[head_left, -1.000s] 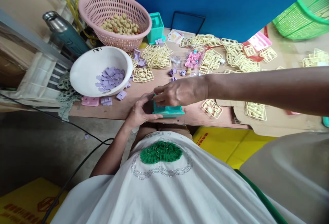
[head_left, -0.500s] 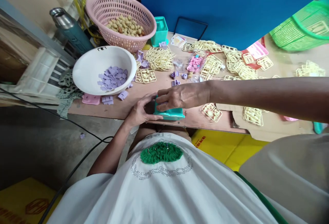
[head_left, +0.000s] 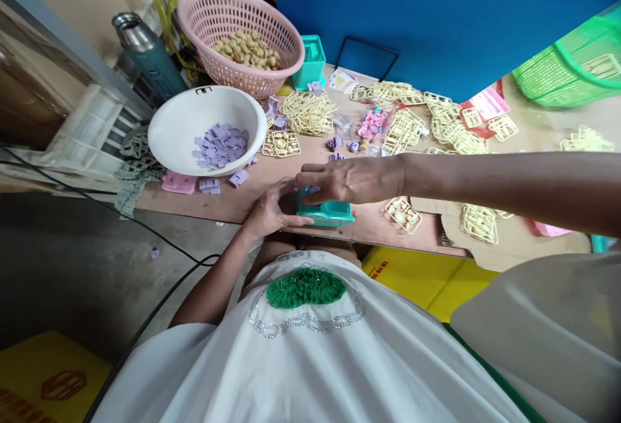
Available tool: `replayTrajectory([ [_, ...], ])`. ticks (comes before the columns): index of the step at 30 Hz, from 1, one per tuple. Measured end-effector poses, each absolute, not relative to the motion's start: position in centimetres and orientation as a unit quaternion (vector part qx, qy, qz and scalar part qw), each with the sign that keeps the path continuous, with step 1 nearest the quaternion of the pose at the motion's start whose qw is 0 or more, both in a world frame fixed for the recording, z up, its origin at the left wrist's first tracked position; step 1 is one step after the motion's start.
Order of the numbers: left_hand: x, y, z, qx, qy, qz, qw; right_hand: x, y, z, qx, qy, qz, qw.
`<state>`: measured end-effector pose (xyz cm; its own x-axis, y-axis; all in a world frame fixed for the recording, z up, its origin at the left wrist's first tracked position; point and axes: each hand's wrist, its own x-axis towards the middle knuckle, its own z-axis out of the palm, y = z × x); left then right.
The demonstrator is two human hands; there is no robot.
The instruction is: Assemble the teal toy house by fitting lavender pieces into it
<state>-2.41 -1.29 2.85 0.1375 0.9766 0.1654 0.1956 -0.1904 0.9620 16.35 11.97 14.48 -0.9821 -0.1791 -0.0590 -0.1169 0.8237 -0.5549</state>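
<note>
A teal plastic box (head_left: 334,215) lies near the front edge of the table, directly in front of me. My left hand (head_left: 270,209) grips its left end, thumb along the near side and fingers on the far side. Reaching across from the right, my right hand (head_left: 350,180) is over the box with its fingers bent down at the opening. A bit of a small purple plastic piece (head_left: 314,189) shows between those fingers; the rest of it is hidden.
A white bowl (head_left: 165,127) holds flat purple pieces, and behind it a pink basket (head_left: 194,22) holds beige parts. Cream plastic part frames (head_left: 310,112) lie across the table. A blue panel (head_left: 412,15) stands at the back. A teal flask (head_left: 150,61) stands left.
The view has shifted slightly, so the table things appear a little further right. My right fingers have moved a little, and a purple piece now shows among them. My left hand keeps its grip.
</note>
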Motion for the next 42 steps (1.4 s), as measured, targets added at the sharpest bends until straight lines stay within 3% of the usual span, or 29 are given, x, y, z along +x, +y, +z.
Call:
replayTrajectory([
  [2,-2.3,-1.4,2.8,0.619,0.478,0.461,0.420,17.5,11.9,14.2,-0.054,0.959,-0.278,0.024],
  [8,-2.2,-1.8,2.2,0.613,0.482,0.465,0.420,21.2,9.4,11.2,0.119,0.935,-0.281,-0.182],
  [12,-2.3,-1.8,1.8,0.610,0.493,0.465,0.411,21.3,7.6,9.2,0.169,0.903,-0.310,-0.246],
  [26,-2.4,-2.2,1.1,0.587,0.537,0.451,0.405,20.7,5.5,7.3,0.185,0.852,-0.358,-0.335],
  [35,-2.5,-2.0,1.4,0.603,0.518,0.454,0.403,19.9,6.7,7.9,0.205,0.864,-0.361,-0.284],
  [42,-2.1,-2.4,1.6,0.587,0.540,0.454,0.397,19.6,4.8,7.8,0.265,0.846,-0.351,-0.302],
])
